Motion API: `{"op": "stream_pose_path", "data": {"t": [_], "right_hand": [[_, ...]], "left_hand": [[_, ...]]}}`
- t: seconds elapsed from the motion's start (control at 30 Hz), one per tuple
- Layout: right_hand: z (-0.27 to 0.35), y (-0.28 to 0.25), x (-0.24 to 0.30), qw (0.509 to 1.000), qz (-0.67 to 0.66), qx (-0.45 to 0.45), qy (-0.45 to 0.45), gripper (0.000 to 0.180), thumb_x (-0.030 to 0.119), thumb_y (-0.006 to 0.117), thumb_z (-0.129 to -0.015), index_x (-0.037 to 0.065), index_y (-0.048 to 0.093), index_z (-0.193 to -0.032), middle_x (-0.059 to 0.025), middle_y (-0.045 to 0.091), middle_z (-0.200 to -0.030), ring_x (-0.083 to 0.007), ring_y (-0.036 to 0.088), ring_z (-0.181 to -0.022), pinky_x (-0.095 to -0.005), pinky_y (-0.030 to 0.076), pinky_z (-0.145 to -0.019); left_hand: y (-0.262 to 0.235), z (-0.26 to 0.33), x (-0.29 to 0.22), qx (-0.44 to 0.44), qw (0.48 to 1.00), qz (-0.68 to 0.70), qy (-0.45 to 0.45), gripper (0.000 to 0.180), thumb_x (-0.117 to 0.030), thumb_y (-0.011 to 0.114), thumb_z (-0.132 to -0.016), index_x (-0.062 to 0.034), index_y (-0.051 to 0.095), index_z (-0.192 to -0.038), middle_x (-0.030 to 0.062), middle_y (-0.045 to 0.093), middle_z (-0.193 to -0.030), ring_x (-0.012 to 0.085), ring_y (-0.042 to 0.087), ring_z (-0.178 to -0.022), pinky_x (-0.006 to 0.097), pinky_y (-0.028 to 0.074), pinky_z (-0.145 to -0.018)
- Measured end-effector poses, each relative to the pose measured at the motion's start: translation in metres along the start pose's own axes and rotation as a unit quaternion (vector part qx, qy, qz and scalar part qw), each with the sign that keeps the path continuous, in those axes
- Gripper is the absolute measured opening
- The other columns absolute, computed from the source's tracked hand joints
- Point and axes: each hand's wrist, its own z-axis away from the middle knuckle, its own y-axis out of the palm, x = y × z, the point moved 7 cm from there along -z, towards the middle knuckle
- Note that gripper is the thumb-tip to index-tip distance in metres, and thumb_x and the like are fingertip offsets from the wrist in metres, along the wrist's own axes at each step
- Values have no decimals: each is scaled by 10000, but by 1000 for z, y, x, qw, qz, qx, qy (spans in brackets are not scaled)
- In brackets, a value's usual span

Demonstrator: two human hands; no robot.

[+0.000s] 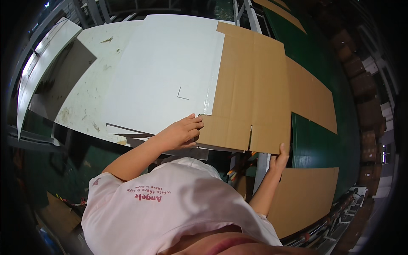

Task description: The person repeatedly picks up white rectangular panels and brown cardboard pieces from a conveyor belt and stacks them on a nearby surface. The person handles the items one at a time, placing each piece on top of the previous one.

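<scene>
A brown cardboard sheet (250,85), creased and slotted at its near edge, lies beside a large white sheet (165,68) on the table. A shiny clear strip (208,95) runs along the white sheet's right edge, and a small corner mark is printed on it. My left hand (185,132) is closed over the near left corner of the brown cardboard, its fingers bent and together. At the near right corner, my right hand (279,161) grips the same cardboard, thumb on top; its other fingers are hidden beneath.
A stained pale tabletop (95,76) extends left toward a raised white panel (46,68). More brown cardboard (308,199) lies on a green surface (314,146) at the right. Metal rails (246,17) stand at the far side, and rollers (327,227) show at the lower right.
</scene>
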Motion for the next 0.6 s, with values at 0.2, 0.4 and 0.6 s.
{"op": "stream_pose_path", "data": {"t": [0.2,0.4,0.6], "right_hand": [[95,180,69,859,309,221,-344,396,-94,519,-802,-63,550,-1195,-174,587,-1237,-310,562,-1158,-418,426,-1018],[149,256,-36,585,504,393,-499,503,-94,573,-651,-105,559,-1153,-286,546,-1242,-440,516,-1180,-508,388,-1052],[151,249,-66,536,550,439,-465,472,-84,582,-663,-111,552,-1133,-281,540,-1245,-441,506,-1188,-513,361,-1069]], "left_hand": [[4,1,10,-55,998,14,4,267,-156,732,-765,-42,539,-910,161,513,-1201,360,434,-1267,537,295,-1120],[2,-2,13,-123,990,66,15,306,-127,744,-738,-21,525,-923,166,519,-1188,366,456,-1241,534,333,-1098],[7,5,19,-167,974,138,-70,455,-131,761,-697,14,536,-1065,196,510,-1223,366,440,-1269,476,389,-1067]]}}
